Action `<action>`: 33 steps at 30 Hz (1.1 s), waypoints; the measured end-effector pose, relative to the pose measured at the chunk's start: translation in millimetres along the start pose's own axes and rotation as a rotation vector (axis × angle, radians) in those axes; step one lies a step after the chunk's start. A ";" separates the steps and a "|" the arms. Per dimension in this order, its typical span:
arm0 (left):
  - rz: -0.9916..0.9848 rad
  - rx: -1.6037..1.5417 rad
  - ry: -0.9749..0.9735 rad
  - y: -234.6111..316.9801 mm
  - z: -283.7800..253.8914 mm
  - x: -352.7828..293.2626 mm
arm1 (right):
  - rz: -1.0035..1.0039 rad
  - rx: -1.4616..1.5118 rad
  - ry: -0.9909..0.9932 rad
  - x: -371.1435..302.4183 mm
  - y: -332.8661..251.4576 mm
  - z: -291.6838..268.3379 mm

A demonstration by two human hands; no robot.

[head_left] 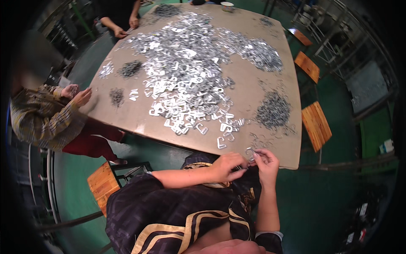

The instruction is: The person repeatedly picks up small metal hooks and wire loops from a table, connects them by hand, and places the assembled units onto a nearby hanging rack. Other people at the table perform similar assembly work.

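My left hand [229, 165] and my right hand [266, 162] meet at the near edge of the tan table [249, 91], fingers pinched together on a small silver metal clip [250, 153]. A big heap of shiny metal clips [184, 72] covers the middle of the table. A pile of small dark wire springs [274, 111] lies just beyond my right hand. Several loose clips [223, 142] lie close to my hands.
A person in a plaid top [40, 118] sits at the left with hands at the table edge. Another person's hands [127, 27] work at the far left corner. Wooden stools [316, 125] stand right of the table; one wooden stool [102, 184] is at my left. Green floor.
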State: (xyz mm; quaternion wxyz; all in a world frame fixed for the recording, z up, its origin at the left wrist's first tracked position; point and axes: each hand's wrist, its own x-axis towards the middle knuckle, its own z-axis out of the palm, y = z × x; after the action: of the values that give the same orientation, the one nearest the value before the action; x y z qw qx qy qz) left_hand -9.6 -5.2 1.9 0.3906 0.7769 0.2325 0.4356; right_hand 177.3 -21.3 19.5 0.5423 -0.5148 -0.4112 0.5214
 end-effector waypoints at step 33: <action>-0.002 0.738 -0.133 -116.0 20.6 123.2 | -0.289 -0.532 0.223 -54.1 -10.7 -3.7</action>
State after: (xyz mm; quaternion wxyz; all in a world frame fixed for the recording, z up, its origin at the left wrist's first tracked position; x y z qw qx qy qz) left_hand 68.7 141.0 -37.5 0.0990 0.8918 0.3486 0.2709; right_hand 176.1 -74.5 34.5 0.4988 -0.6289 -0.5399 0.2534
